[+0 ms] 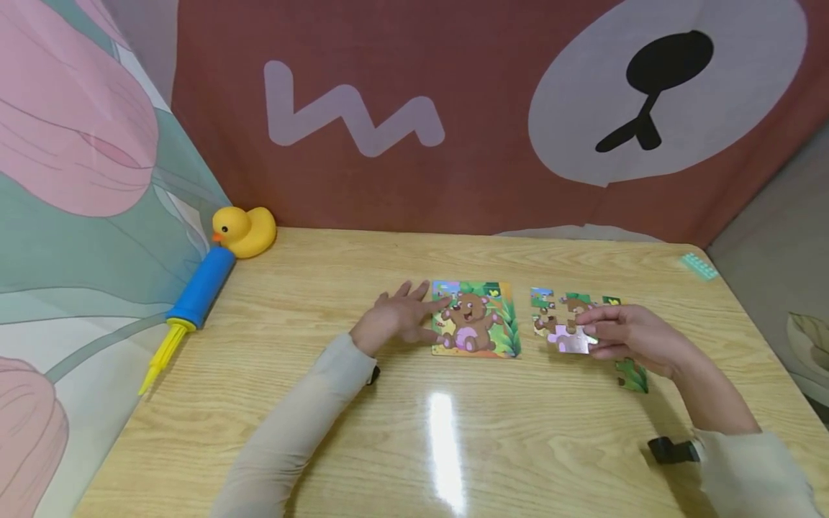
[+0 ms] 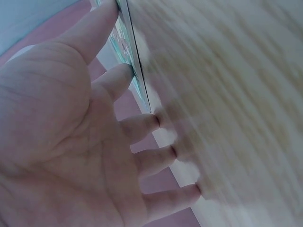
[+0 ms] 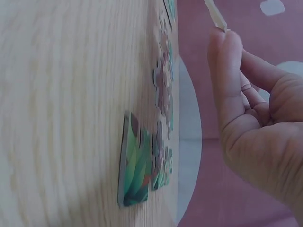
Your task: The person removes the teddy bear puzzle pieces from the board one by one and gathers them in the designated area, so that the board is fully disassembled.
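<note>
A square picture board with a brown bear (image 1: 505, 327) lies on the table. My left hand (image 1: 403, 316) is spread at its left side, the thumb and one finger touching the board and the other fingertips on the tabletop, as the left wrist view of the hand (image 2: 90, 123) shows. To the right of the board, my right hand (image 1: 637, 334) pinches a jigsaw puzzle piece (image 3: 216, 15) between thumb and fingers, raised above the table. Several loose jigsaw pieces (image 1: 542, 296) lie beneath and beyond this hand. A green leaf-patterned piece (image 1: 631, 375) sits nearer, apart from them.
A yellow rubber duck (image 1: 255, 234) sits at the table's back left corner, touching a blue and yellow hand pump (image 1: 204, 284) along the left edge. Near the back right corner lies a mint-green toy brick (image 1: 699, 266). Printed cloth (image 1: 479, 187) hangs behind the wooden table (image 1: 363, 446).
</note>
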The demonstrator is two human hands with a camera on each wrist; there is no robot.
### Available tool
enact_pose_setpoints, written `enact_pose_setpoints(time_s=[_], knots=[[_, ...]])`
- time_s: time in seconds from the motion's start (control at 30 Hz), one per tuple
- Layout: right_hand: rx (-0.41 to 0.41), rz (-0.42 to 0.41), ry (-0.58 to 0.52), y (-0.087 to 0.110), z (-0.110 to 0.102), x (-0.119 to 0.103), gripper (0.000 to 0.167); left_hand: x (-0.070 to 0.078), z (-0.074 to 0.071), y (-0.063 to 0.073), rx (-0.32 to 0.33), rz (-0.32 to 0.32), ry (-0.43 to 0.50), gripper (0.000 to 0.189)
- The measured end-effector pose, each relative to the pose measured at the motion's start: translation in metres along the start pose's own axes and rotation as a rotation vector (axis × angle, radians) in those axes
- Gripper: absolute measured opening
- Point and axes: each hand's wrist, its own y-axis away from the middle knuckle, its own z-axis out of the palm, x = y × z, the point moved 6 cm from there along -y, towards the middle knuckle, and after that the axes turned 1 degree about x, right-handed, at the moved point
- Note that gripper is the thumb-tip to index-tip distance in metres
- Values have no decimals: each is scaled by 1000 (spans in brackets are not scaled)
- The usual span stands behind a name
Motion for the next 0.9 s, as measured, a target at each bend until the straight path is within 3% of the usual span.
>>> enact_pose_setpoints(time_s=[0.2,0.9], knots=[[11,-17,-8,6,-8,4,26,1,0,-1,-3,-7,11,79],[-25,81,66,16,-12,33,42,0,1,-2,-4,-9,-1,79]])
